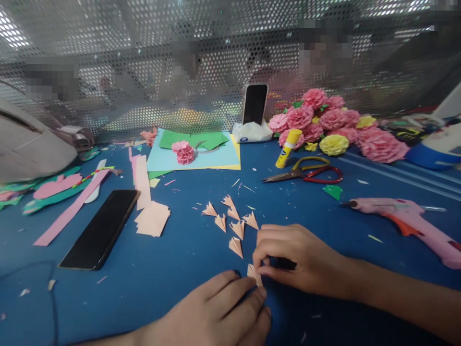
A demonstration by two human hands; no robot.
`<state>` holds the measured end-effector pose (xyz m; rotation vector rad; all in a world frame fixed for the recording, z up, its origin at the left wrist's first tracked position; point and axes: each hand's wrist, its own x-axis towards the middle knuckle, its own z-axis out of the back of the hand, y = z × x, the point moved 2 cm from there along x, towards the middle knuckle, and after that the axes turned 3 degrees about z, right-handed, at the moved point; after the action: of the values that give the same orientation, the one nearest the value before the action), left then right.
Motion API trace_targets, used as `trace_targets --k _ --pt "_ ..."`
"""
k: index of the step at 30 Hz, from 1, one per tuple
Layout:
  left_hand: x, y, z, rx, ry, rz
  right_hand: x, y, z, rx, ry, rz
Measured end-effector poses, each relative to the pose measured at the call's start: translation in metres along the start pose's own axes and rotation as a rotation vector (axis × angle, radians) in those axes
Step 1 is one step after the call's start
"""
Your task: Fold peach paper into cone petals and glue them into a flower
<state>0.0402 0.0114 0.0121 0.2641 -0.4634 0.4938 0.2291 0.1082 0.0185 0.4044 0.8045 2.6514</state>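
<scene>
A small piece of peach paper [254,274] lies near the table's front, partly covered by my fingers. My left hand [219,307] presses its fingertips on the paper's lower end. My right hand [291,254] is closed in a pinch at the paper's upper right edge. Just beyond my hands lie several folded peach paper pieces [236,246], pointed and fan-shaped. To their left is a stack of cut peach paper pieces [153,218], with a longer peach strip [143,182] behind it.
A black phone [101,228] and pink strip [72,207] lie left. Scissors [302,172], a yellow glue stick [289,148] and a pink glue gun [406,214] are right. Behind are pink paper flowers [324,120], blue paper [162,161] and a propped phone [255,105]. Scraps dot the blue table [187,269].
</scene>
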Motion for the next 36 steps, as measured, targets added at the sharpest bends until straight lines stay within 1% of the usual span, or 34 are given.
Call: trace_targets --k 6,12,16,19,22,24,29,36 --pt "0.0 0.0 -0.001 0.003 -0.013 0.009 -0.005 0.005 -0.005 -0.143 -0.034 0.003" --pt "0.004 0.001 0.0 -0.009 -0.063 0.033 -0.006 0.014 -0.009 -0.305 -0.089 0.07" --pt "0.004 0.001 0.0 -0.025 -0.061 0.039 -0.004 0.017 -0.01 -0.435 -0.125 0.171" --pt "0.003 0.001 0.0 -0.023 -0.051 0.039 -0.005 0.019 -0.009 -0.487 -0.095 0.255" --pt "0.003 0.001 -0.001 -0.03 -0.035 0.036 -0.007 0.021 -0.008 -0.527 -0.063 0.293" --pt "0.003 0.001 -0.001 -0.034 -0.032 0.035 -0.008 0.022 -0.007 -0.536 -0.063 0.299" --pt "0.003 0.0 -0.001 -0.02 -0.044 0.032 -0.008 0.026 -0.005 -0.467 -0.089 0.284" --pt "0.003 0.001 -0.002 0.009 -0.049 0.008 -0.005 0.013 -0.006 -0.306 -0.176 0.162"
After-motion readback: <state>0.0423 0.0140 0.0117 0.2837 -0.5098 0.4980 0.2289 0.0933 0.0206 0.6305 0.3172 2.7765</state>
